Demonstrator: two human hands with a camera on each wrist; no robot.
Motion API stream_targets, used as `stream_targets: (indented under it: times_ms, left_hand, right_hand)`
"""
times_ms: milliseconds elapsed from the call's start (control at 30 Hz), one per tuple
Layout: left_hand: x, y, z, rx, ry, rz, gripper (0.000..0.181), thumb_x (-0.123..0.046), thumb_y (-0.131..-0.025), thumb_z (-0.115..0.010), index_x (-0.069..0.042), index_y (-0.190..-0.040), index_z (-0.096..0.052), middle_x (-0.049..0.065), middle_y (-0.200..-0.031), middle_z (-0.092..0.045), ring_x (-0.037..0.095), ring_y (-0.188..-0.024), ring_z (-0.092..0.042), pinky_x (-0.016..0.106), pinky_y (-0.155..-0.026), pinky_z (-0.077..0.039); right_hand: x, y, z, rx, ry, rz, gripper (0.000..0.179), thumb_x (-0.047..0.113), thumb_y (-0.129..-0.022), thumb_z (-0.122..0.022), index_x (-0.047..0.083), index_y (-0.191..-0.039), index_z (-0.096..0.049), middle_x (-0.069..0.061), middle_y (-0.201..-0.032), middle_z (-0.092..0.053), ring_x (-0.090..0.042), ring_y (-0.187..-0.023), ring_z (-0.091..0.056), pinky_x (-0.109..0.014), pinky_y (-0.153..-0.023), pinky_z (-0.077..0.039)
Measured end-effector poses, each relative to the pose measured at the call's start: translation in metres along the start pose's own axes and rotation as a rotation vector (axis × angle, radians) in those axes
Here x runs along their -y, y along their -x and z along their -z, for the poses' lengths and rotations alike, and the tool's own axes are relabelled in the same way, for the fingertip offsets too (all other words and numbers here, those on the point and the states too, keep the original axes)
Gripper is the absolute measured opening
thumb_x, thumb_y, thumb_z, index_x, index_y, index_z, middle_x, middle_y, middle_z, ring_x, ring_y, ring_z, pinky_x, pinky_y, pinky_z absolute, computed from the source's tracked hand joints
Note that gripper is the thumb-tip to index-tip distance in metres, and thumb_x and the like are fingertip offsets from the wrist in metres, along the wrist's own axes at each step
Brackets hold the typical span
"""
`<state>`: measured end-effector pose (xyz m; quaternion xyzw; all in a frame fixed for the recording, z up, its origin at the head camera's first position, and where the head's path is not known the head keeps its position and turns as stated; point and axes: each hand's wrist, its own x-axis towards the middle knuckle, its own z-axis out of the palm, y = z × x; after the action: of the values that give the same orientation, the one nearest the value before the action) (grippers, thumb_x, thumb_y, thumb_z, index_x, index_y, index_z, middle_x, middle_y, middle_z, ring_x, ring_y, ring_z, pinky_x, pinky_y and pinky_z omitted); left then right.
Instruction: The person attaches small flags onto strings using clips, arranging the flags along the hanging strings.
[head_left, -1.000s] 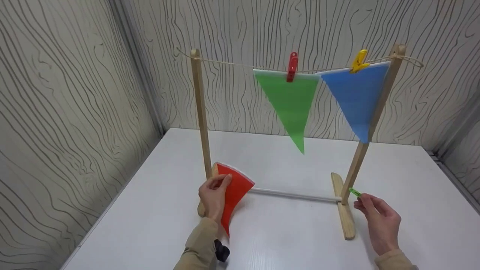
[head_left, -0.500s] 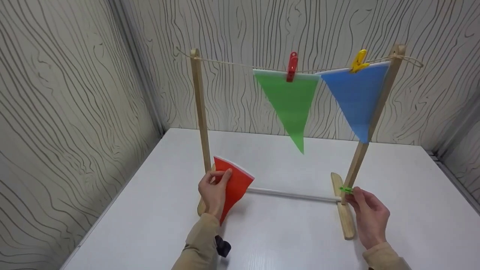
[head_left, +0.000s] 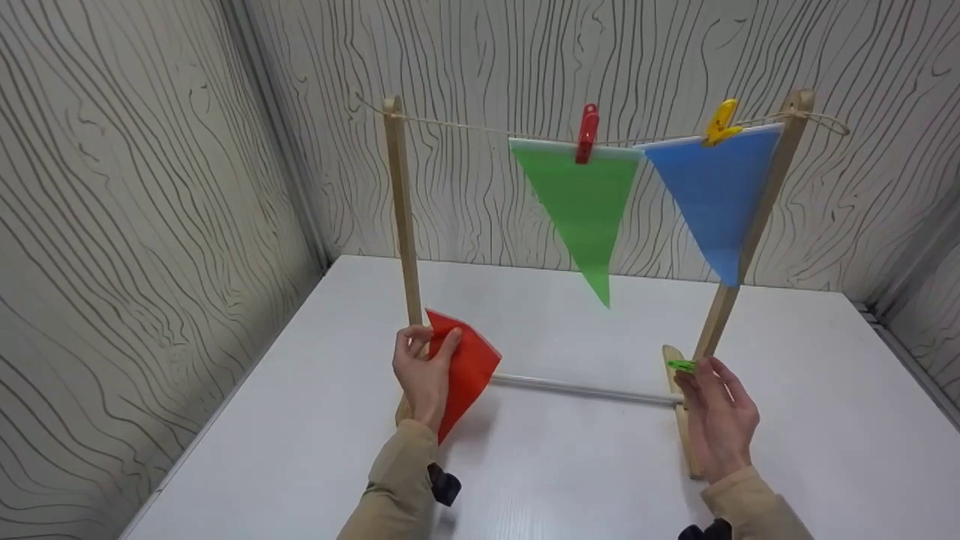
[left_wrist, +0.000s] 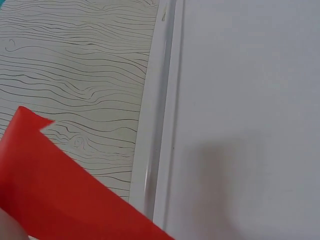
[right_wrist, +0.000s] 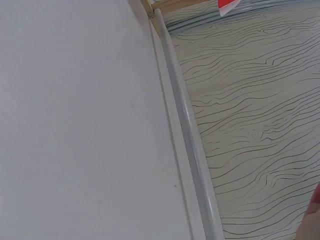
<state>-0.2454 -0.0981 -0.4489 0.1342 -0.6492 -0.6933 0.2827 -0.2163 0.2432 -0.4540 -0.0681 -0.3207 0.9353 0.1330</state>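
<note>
In the head view my left hand point(head_left: 424, 379) pinches a red triangular paper flag point(head_left: 469, 364) between thumb and fingers, close to the left post. The flag's white-edged side faces up and its point hangs down past the wrist. My right hand point(head_left: 721, 420) pinches a small green clothespin point(head_left: 681, 366) in its fingertips, in front of the foot of the right post. A green flag point(head_left: 581, 202) hangs from a string point(head_left: 465, 127) under a red clothespin point(head_left: 587, 133). Right of it hangs a blue flag point(head_left: 716, 187) with a yellow clothespin point(head_left: 721, 124).
The string runs between a left wooden post point(head_left: 402, 217) and a right wooden post point(head_left: 776, 176). A white rod point(head_left: 585, 388) joins their feet low over the white table point(head_left: 570, 472). Wood-grain patterned walls point(head_left: 465, 45) stand behind and at the sides.
My left hand has risen slightly with the red flag. My right hand has moved left and up with the green clothespin, which has turned to lie roughly level. The hanging flags stay put.
</note>
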Motion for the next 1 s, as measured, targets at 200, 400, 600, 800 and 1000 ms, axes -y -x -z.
stream_targets:
  times_ms: [200,400,600,800,1000]
  left_hand:
    - [-0.008,-0.001,-0.002,0.041,0.039,-0.018,0.054,-0.019,-0.087,-0.080,-0.012,-0.129,-0.047,0.013,-0.109,-0.074,0.032,-0.106,-0.073,0.048,-0.095,-0.058]
    - [-0.017,-0.004,-0.003,0.114,0.108,-0.018,0.062,-0.016,-0.090,-0.076,-0.012,-0.143,-0.043,0.020,-0.120,-0.064,0.035,-0.115,-0.070,0.043,-0.094,-0.059]
    - [-0.025,-0.006,-0.003,0.177,0.146,0.016,0.058,-0.023,-0.092,-0.075,-0.013,-0.143,-0.050,0.013,-0.129,-0.064,0.028,-0.114,-0.068,0.045,-0.095,-0.059]
    - [-0.033,-0.006,-0.004,0.194,0.162,0.006,0.039,-0.025,-0.094,-0.072,-0.007,-0.128,-0.063,0.013,-0.125,-0.068,0.026,-0.108,-0.069,0.043,-0.092,-0.061]
    - [-0.041,-0.010,-0.005,0.177,0.150,-0.014,0.034,-0.024,-0.096,-0.069,-0.003,-0.123,-0.066,0.016,-0.122,-0.069,0.026,-0.106,-0.068,0.041,-0.091,-0.061]
  right_hand:
    - [0.002,0.002,-0.008,0.103,-0.115,-0.128,0.018,0.005,-0.100,-0.057,0.002,-0.106,-0.073,-0.004,-0.111,-0.065,-0.017,-0.103,-0.070,-0.025,-0.100,-0.055]
    - [0.005,0.003,-0.018,0.220,-0.181,-0.192,0.021,0.008,-0.103,-0.053,0.003,-0.109,-0.072,-0.002,-0.115,-0.063,-0.015,-0.112,-0.067,-0.023,-0.105,-0.051]
    - [0.002,0.001,-0.033,0.389,-0.167,-0.159,0.022,0.010,-0.106,-0.045,0.003,-0.114,-0.065,-0.003,-0.120,-0.055,-0.014,-0.117,-0.062,-0.022,-0.109,-0.047]
    - [0.000,0.000,-0.050,0.509,-0.176,-0.140,0.027,0.009,-0.107,-0.041,0.003,-0.116,-0.066,-0.007,-0.119,-0.058,-0.020,-0.117,-0.065,-0.026,-0.111,-0.048]
    - [0.000,0.000,-0.069,0.557,-0.219,-0.162,0.025,0.007,-0.105,-0.045,0.002,-0.117,-0.067,-0.009,-0.122,-0.057,-0.022,-0.117,-0.065,-0.028,-0.110,-0.049]
